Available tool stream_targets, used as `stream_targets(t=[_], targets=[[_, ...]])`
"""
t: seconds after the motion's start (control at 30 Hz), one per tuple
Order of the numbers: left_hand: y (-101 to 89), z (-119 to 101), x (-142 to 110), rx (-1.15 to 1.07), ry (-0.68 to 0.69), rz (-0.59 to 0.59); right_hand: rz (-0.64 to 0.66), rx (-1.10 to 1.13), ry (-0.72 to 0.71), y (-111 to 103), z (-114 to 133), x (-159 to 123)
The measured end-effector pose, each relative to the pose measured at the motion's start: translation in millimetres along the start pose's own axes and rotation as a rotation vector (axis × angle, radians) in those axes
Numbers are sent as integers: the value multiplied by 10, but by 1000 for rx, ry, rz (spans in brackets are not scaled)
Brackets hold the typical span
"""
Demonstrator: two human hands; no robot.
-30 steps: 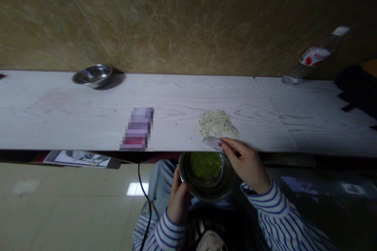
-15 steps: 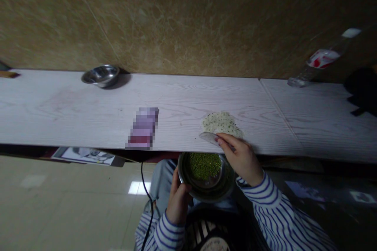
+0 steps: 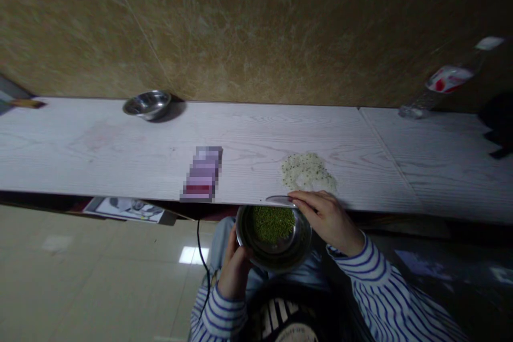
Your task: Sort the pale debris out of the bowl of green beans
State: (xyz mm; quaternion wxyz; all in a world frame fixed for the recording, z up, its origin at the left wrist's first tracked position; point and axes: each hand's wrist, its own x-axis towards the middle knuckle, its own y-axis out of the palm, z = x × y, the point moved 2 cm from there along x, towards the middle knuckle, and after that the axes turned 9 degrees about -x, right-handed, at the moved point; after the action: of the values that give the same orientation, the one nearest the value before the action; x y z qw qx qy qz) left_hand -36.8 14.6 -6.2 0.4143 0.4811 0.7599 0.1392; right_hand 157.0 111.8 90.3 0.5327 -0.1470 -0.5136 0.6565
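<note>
My left hand (image 3: pixel 235 267) grips the rim of a steel bowl (image 3: pixel 276 264), held just below the table's front edge and tilted. Green beans (image 3: pixel 273 224), small like mung beans, lie inside it. My right hand (image 3: pixel 326 219) is closed on a thin, pale, round-edged piece (image 3: pixel 278 199), which looks like a flat plastic disc; its exact kind is unclear. That piece is at the table edge, right above the bowl's opening. Just beyond my right fingers, a flat pile of white rice-like grains (image 3: pixel 306 171) with scattered green beans is spread on the table.
A pale wood-grain table (image 3: pixel 248 133) runs along a marbled wall. An empty steel bowl (image 3: pixel 148 105) stands at the back left. A blurred-out purple phone-shaped item (image 3: pixel 202 173) lies near the front edge. A plastic bottle (image 3: pixel 444 83) stands at right; a black cable (image 3: pixel 203 262) hangs below.
My right hand has drawn the thin piece from the pile's near side back to the table edge. The bowl in my left hand has shifted slightly left. The whole view has moved slightly.
</note>
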Motion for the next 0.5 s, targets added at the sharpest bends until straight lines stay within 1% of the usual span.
stream_targets(t=[0.07, 0.17, 0.27, 0.4, 0.5], targets=[[-5, -22, 7, 2, -6, -1, -3, 14, -12, -16, 2, -14], [-7, -47, 10, -6, -16, -32, -60, 1, 22, -10, 4, 11], [-17, -72, 4, -1, -19, -47, -102, -20, 41, 71, 35, 96], [-62, -119, 2, 29, 5, -67, -69, -24, 37, 252, 127, 242], [-98, -165, 5, 46, 14, -97, -44, -19, 19, 333, 199, 310]])
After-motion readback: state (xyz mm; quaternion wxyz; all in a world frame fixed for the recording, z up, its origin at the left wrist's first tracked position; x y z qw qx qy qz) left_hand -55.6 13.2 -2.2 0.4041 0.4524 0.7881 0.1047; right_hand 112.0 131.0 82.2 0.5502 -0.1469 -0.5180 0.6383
